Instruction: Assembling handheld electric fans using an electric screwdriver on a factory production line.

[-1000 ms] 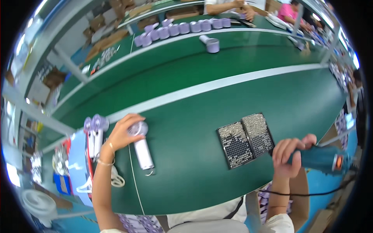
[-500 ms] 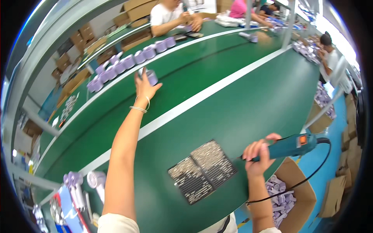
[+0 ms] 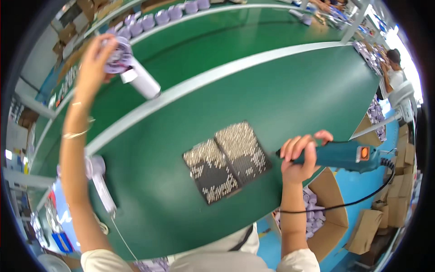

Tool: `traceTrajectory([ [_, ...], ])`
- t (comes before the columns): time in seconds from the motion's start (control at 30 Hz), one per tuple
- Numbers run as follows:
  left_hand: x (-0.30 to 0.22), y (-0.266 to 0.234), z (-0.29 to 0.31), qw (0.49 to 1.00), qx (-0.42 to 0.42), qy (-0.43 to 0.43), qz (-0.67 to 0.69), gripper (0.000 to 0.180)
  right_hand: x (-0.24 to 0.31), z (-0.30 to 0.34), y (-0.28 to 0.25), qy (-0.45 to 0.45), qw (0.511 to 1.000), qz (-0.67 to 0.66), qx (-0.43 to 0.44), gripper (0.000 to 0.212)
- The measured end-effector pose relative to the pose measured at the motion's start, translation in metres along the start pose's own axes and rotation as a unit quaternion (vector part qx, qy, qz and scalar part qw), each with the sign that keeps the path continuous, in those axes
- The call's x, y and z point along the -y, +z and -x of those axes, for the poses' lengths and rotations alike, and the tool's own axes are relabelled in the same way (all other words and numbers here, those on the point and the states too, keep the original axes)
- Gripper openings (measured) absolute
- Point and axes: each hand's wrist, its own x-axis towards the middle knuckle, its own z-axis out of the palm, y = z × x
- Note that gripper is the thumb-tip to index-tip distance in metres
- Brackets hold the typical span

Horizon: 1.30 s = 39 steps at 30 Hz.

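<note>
My left hand (image 3: 97,59) is closed around the round head of a lavender hair dryer (image 3: 142,79) at the upper left. Its pale handle points down to the right over the white divider, and the inside of the head shows. In my right hand (image 3: 299,156) is a teal electric screwdriver (image 3: 346,155) with an orange switch and a black cord. Its tip points left toward two black screw trays (image 3: 248,173), which lie side by side on the green bench and hold many small silver screws, with bare patches between them.
Another lavender hair dryer (image 3: 103,190) lies at the left of the bench. Several lavender dryers (image 3: 162,17) line the far edge of the green belt (image 3: 217,50). A cardboard box (image 3: 333,199) of lavender parts stands at the lower right. A person (image 3: 392,75) sits at the far right.
My left hand has lifted the hair dryer off the belt and swung it left and nearer. My right hand still holds the screwdriver beside the trays. The view has tilted down.
</note>
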Motion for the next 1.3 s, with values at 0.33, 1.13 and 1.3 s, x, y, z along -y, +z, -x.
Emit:
traceTrajectory([
  [0.33, 0.006, -0.035, 0.253, 0.940, 0.271, -0.206, 0.013, 0.028, 0.014, 0.023, 0.058, 0.075, 0.992, -0.032, 0.096, 0.035],
  [1.13, 0.058, 0.007, 0.304, 0.935, 0.220, -0.019, 0.278, 0.089, -0.035, 0.063, 0.135, 0.122, 0.955, 0.095, 0.253, 0.019],
  [1.3, 0.057, 0.005, 0.305, 0.940, 0.216, -0.028, 0.262, 0.090, -0.036, 0.061, 0.134, 0.115, 0.952, 0.093, 0.268, 0.019],
])
